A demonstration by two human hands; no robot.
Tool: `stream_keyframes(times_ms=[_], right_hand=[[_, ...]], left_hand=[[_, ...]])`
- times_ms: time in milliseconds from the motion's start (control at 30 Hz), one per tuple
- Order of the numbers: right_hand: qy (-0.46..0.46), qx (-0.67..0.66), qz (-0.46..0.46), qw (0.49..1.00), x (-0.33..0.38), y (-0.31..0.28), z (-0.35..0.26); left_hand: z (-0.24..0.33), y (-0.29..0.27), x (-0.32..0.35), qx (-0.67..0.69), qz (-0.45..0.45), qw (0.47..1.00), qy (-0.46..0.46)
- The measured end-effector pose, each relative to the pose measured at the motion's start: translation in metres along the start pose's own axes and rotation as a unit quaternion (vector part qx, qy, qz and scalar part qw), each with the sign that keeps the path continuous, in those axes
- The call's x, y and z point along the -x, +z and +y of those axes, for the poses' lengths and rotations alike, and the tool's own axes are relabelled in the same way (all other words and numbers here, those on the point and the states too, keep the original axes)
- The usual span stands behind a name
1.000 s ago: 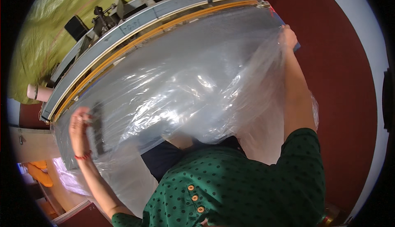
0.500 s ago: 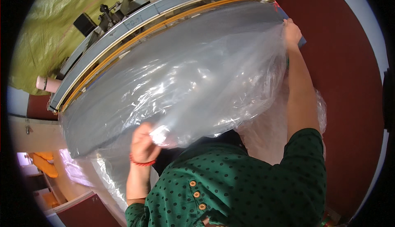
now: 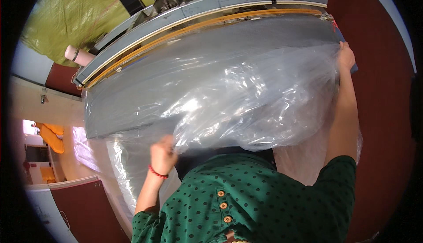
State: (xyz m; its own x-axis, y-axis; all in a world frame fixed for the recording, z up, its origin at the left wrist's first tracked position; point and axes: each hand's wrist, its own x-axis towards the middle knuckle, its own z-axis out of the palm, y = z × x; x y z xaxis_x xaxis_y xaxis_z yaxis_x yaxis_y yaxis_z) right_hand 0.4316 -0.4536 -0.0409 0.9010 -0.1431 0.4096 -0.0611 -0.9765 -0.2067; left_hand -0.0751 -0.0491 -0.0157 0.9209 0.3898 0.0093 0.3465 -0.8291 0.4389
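Note:
A wide sheet of clear plastic film (image 3: 260,97) lies loose and crumpled over a dark grey tabletop (image 3: 128,97), its near edge hanging by my waist. My left hand (image 3: 163,157), with a red bracelet at the wrist, is closed on the film's near edge; its fingers are somewhat blurred. Far out at the table's right end, my right hand (image 3: 346,57) pinches the film's corner, the arm nearly straight. Between the two hands the film sags and billows in shiny folds.
Along the table's far side runs a long grey metal bar (image 3: 207,6) with an orange strip (image 3: 198,26) in front. Behind it are a black box (image 3: 132,2), a pink bottle (image 3: 79,56) and a yellow-green tarp (image 3: 83,12). More film (image 3: 121,172) hangs at the lower left.
The view has shifted, so the table appears lower and further right. The film between my hands has gone from drawn out to slack and bunched. Both hands keep their hold.

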Motion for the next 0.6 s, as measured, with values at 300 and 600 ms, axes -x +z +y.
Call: stream_keyframes(times_ms=[300, 600], right_hand=[[-0.013, 0.008, 0.008, 1.000, -0.006, 0.006, 0.022], [-0.032, 0.001, 0.023, 0.999, -0.008, 0.015, 0.020]], left_hand=[[-0.058, -0.171, 0.023, 0.233, 0.379, 0.892, -0.082], [-0.056, 0.101, 0.008, 0.556, 0.028, 0.785, -0.272]])
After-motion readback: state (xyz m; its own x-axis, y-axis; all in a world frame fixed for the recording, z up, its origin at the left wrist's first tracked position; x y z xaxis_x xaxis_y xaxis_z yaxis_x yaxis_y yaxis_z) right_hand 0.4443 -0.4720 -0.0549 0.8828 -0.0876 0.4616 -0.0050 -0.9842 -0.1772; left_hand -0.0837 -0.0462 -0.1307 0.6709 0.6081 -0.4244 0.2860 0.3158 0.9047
